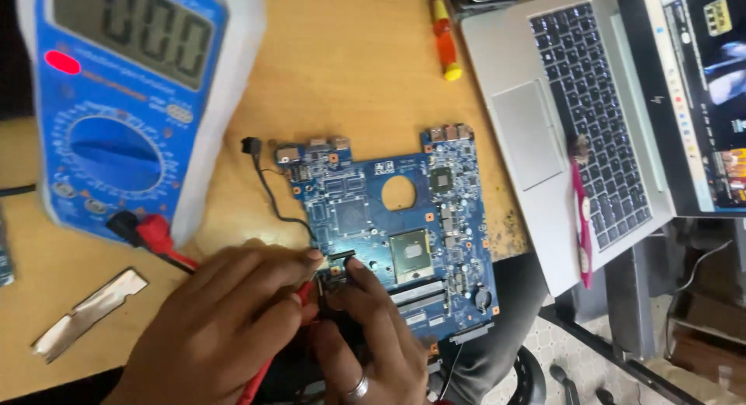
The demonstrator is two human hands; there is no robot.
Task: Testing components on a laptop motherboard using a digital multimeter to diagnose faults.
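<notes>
**benchguy:** Circuit board (396, 218), blue, lying flat on the wooden table (350, 55), its near corner hanging a bit over the table edge toward the person's lap. Round hole near the middle, a square silver chip (410, 253) below it, a smaller dark chip (440, 179) up by the far right corner, and a thin black wire (268, 191) trailing off the left side.

**solderfan:** And the hands?

**benchguy:** Both are bunched at the board's lower left edge. Left hand (225, 327) is curled tight around a red probe (260, 374), pinching it between thumb and fingers with the tip down at the board. Right hand (365, 343) (ring on one finger) is closed around a black probe (330, 284), its tip right next to the red one. The two hands touch each other there, so exactly which spot on the board the tips land on is hidden.

**solderfan:** Meter nearby?

**benchguy:** Yep, big blue multimeter (124, 102) leaning at the far left, display facing the camera, with red and black plugs (144, 228) in the bottom jacks and a red lead running toward the left hand. A flat silver metal strip (89, 313) lies on the table below it. An open silver laptop (575, 133) sits just beside the board on the right, screen lit, with a pink tool (581, 218) resting on its keyboard. An orange and yellow screwdriver (445, 43) lies at the far edge.
</notes>
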